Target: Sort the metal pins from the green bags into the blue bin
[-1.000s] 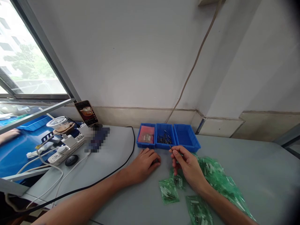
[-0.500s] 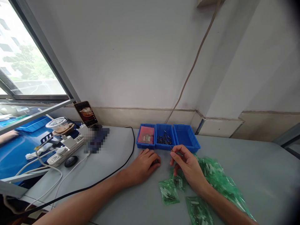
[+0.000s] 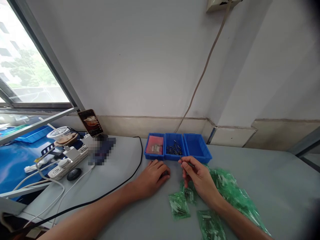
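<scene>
My left hand rests on the grey table just in front of the blue bins, thumb apart from the fingers, and nothing shows in it. Beside it, my right hand pinches a small metal part between thumb and forefinger; the part is too small to name. Just beyond the fingertips is the middle blue bin, which has dark, thin metal pieces in it. Green plastic packets of metal pieces lie below the right hand, one of them partly under it.
A left blue bin contains a pink bag; a right blue bin adjoins the middle one. More green plastic bags lie right of my right forearm. A black cable, power strip, mouse and propped phone are at left.
The view has shifted slightly. Both hands stay nearly in place, and my right hand keeps its pinch on the small part.
</scene>
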### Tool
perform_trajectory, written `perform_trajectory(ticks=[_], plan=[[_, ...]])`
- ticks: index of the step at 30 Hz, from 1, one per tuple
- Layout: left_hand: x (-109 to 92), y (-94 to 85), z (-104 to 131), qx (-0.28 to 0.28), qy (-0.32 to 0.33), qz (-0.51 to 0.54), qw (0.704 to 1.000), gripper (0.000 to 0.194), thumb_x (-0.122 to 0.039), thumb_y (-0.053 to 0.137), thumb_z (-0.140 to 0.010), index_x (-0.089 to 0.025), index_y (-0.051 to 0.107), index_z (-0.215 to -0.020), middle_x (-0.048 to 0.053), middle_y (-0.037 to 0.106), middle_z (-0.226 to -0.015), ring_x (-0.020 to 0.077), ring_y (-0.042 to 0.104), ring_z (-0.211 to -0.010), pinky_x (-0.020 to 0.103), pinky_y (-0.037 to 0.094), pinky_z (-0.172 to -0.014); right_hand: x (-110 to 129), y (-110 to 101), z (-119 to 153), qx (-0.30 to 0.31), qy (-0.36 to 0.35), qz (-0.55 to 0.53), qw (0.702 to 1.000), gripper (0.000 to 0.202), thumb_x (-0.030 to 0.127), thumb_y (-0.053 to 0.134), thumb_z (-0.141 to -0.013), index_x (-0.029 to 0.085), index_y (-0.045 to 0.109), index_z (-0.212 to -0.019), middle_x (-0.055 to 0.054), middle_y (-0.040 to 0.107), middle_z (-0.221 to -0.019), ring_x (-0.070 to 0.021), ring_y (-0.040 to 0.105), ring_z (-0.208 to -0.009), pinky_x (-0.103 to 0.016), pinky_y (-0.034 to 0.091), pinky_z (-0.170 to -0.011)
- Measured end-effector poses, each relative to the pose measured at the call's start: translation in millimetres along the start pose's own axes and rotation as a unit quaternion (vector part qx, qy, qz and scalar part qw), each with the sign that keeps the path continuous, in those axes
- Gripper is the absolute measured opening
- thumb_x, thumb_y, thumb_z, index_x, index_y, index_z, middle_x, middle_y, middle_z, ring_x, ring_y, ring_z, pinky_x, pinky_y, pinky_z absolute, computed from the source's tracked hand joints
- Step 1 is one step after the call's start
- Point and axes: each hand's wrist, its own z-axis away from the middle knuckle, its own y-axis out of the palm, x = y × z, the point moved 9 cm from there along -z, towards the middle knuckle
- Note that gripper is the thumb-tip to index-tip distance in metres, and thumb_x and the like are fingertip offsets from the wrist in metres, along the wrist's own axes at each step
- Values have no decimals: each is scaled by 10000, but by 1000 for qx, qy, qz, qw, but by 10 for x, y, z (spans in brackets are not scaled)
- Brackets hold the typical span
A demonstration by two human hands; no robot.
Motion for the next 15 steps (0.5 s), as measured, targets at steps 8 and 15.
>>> perform_trajectory(ticks=[8, 15], plan=[[-8, -10, -2, -1, 0, -1, 1000, 100, -289, 549, -1111, -214, 610, -1084, 39, 649, -1051, 222, 536, -975, 361, 422, -898, 14, -14, 4, -15, 11, -16, 1000, 485, 665, 759, -878, 211, 716, -1042, -4, 582, -793, -150, 544, -595, -277, 550, -432], [-3, -6, -4, 1, -2, -1, 1000, 125, -300, 539, -1114, -210, 618, -1079, 47, 643, -1044, 226, 532, -975, 359, 430, -881, 67, -30, 1, -21, -17, 15, 1000, 381, 570, 843, -832, 243, 678, -937, 21, 570, -778, -145, 531, -575, -267, 520, -422]])
